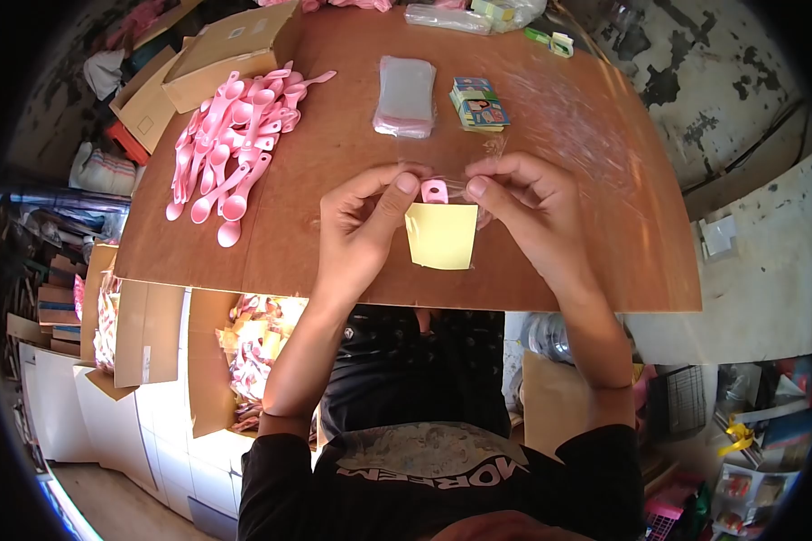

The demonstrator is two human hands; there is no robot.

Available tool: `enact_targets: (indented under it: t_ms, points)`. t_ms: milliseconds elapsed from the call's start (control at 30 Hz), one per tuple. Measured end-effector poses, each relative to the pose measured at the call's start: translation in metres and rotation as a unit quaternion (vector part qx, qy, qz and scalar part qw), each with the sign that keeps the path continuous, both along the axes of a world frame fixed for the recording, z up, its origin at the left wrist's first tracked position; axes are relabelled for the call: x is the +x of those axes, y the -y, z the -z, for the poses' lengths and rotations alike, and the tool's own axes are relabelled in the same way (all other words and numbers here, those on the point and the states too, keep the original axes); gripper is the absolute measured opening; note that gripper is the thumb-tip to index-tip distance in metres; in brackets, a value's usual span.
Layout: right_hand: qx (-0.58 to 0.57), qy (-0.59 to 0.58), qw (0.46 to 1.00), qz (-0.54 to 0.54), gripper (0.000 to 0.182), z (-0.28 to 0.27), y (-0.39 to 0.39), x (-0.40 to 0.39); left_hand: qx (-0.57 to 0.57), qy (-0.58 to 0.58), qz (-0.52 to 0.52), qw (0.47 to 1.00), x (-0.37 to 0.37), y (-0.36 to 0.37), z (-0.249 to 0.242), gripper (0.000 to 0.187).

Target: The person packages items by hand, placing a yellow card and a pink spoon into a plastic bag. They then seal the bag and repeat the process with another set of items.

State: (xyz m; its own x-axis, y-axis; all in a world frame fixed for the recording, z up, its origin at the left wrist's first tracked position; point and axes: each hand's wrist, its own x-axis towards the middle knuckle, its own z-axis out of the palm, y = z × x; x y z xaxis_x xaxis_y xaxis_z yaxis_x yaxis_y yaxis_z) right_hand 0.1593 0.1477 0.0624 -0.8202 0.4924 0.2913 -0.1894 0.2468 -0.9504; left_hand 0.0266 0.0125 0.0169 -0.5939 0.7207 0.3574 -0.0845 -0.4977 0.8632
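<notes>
Between my two hands is a clear plastic bag (456, 192) with a pale yellow card (442, 236) in it. The end of a pink spoon handle (434, 190), with a hole in it, sticks up above the card; the rest of the spoon is hidden. My left hand (365, 221) pinches the bag's upper left edge between thumb and fingers. On the other side, my right hand (534, 206) pinches its upper right edge. Both hands are closed, just above the table's near edge.
A heap of pink spoons (235, 135) lies on the brown table (334, 126) at the left, by a cardboard box (235, 52). Farther back are a stack of clear bags (404, 95) and a stack of printed cards (480, 104). Below stands a carton of packed items (257, 343).
</notes>
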Motion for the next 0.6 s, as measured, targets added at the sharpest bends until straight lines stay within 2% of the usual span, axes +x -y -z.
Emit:
enact_targets:
  t_ms: [100,300,400,500,600]
  points:
    - [-0.006,-0.038,0.999,-0.003,0.016,0.004,0.0,-0.003,-0.028,-0.054,-0.039,0.997,-0.004,0.003,0.001,0.023]
    - [-0.018,-0.039,0.998,-0.042,0.017,0.006,-0.008,-0.004,-0.035,-0.059,0.036,0.997,-0.018,0.01,-0.009,0.024]
    - [-0.062,-0.062,0.992,-0.093,0.016,0.008,-0.014,-0.005,-0.03,-0.051,0.066,0.996,-0.027,0.013,-0.004,0.024]
    - [-0.03,-0.036,0.994,-0.095,0.014,0.011,-0.017,-0.006,-0.023,-0.053,0.084,0.995,-0.032,0.016,-0.002,0.023]
    - [-0.008,-0.074,0.989,-0.129,0.013,0.018,-0.022,-0.009,-0.016,-0.057,0.079,0.995,-0.034,0.018,-0.006,0.02]
